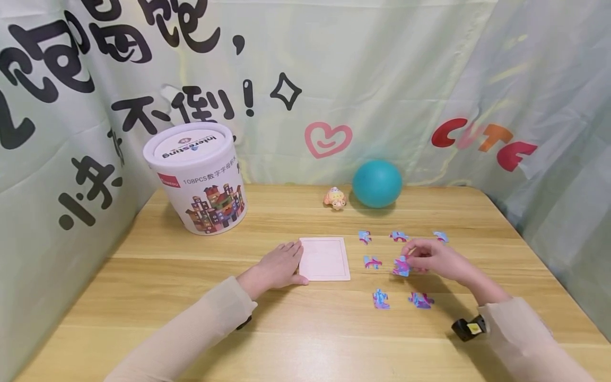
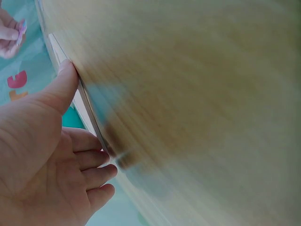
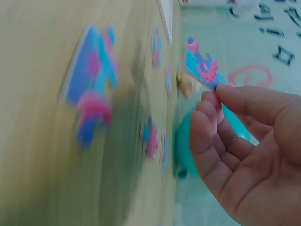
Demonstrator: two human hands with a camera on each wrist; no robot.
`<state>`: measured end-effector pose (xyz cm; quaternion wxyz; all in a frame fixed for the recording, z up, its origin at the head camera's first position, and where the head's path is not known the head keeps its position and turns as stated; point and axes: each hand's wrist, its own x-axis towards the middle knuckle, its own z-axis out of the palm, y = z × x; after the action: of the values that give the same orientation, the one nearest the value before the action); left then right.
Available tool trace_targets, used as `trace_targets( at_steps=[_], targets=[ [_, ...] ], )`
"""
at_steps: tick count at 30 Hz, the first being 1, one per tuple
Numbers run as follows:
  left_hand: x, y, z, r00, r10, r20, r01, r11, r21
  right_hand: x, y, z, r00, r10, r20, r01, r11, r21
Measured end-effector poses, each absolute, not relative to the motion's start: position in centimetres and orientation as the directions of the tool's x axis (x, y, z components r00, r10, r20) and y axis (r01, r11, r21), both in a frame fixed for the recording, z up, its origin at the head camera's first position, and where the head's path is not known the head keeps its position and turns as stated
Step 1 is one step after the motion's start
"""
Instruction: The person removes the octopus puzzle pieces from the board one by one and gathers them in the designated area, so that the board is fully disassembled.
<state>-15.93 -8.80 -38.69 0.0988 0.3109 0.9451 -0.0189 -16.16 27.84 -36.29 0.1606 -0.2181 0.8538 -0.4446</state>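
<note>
My left hand (image 1: 280, 265) rests at the left edge of a flat, pale square puzzle tray (image 1: 324, 259) on the table. Its fingers lie along the rim, and in the left wrist view the thumb and fingertips touch the tray's side. Above the table, my right hand (image 1: 435, 257) pinches a blue, pink and purple jigsaw piece (image 3: 202, 65) between thumb and fingertips. More jigsaw pieces lie flat around it: a near piece (image 1: 421, 301), another near piece (image 1: 381, 299), and several farther back. Part of one piece shows beneath the right hand.
A white lidded bucket (image 1: 198, 178) stands at the back left. At the back of the wooden table are a teal ball (image 1: 377, 183) and a small figurine (image 1: 335, 198). A printed curtain (image 1: 382, 63) hangs behind and along both sides.
</note>
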Motion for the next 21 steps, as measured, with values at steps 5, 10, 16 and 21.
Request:
trace_targets(
  at_steps=[5, 10, 16, 21],
  targets=[
    [-15.9, -8.8, -38.6, -0.788, 0.584, -0.197, 0.59, 0.807, 0.031, -15.3, 30.9, -36.3, -0.866, -0.493, -0.078, -0.231, 0.534, -0.813],
    [-15.8, -8.8, -38.6, -0.789, 0.582, -0.199, 0.588, 0.808, 0.035, -14.8, 33.8, -36.7, -0.872, -0.475, -0.121, -0.197, 0.565, -0.801],
    [-15.8, -8.8, -38.7, -0.788, 0.583, -0.196, 0.589, 0.807, 0.034, -14.3, 37.1, -37.4, -0.856, -0.479, -0.196, -0.115, 0.545, -0.831],
    [-15.9, -8.8, -38.7, -0.787, 0.585, -0.195, 0.592, 0.806, 0.027, -13.9, 39.3, -38.1, -0.834, -0.497, -0.24, -0.07, 0.527, -0.847]
  ],
)
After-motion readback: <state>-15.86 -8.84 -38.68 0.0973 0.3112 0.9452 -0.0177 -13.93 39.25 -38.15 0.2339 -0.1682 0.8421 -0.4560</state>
